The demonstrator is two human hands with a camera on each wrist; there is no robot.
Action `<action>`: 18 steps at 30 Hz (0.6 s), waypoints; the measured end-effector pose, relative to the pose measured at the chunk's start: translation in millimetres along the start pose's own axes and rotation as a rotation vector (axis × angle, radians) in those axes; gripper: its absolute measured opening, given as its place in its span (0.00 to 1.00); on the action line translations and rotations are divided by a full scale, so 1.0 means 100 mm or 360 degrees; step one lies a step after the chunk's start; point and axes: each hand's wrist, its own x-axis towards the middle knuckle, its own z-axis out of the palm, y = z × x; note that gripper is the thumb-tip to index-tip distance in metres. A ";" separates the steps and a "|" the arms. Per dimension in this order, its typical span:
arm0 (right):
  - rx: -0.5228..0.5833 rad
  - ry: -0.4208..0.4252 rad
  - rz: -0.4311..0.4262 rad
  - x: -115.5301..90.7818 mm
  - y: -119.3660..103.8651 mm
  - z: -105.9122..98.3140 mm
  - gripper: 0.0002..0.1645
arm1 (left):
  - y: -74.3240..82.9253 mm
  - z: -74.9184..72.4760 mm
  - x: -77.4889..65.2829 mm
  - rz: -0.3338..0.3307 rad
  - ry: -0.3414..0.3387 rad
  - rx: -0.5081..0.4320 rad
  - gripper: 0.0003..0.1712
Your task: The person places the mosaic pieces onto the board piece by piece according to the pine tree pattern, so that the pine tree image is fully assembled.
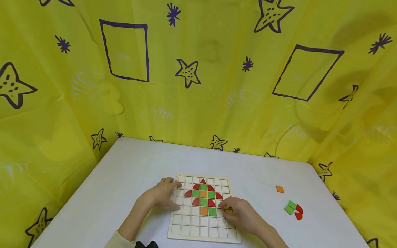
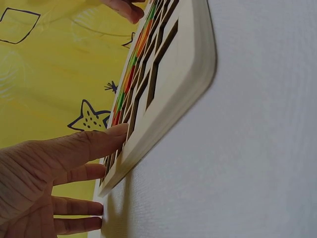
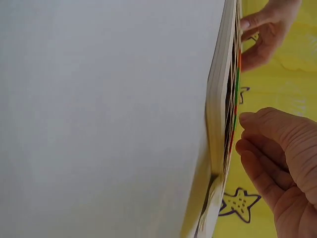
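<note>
A pale wooden grid board [image 1: 186, 229] lies on the table, with red, green and orange tiles set in some of its squares. Topmost is a red triangle [image 1: 203, 181]; below it green squares [image 1: 203, 202], orange squares [image 1: 203, 210] and red curved pieces [image 1: 195, 202] form a tree-like figure. My left hand [image 1: 161, 194] lies along the board's left edge, its thumb [image 2: 106, 141] at the rim and its fingers spread apart. Over the right side hovers my right hand [image 1: 240, 213], fingers loosely bent, with nothing visible between thumb and fingertips [image 3: 247, 119].
Loose tiles lie right of the board: an orange diamond [image 1: 280, 189], green pieces [image 1: 290, 207] and red curved pieces [image 1: 298, 212]. A yellow curtain [image 1: 198, 113] with drawn stars and frames hangs around the white table [image 1: 142, 162].
</note>
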 end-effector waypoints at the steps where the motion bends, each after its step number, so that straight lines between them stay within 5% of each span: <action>1: 0.0003 0.0021 0.0004 -0.02 0.03 -0.01 0.12 | 0.00 0.00 0.00 0.0001 0.0002 -0.0002 0.41; 18: -0.0087 0.0293 0.0075 -0.37 0.39 -0.23 0.10 | 0.00 0.01 0.00 0.0006 0.0018 0.0008 0.41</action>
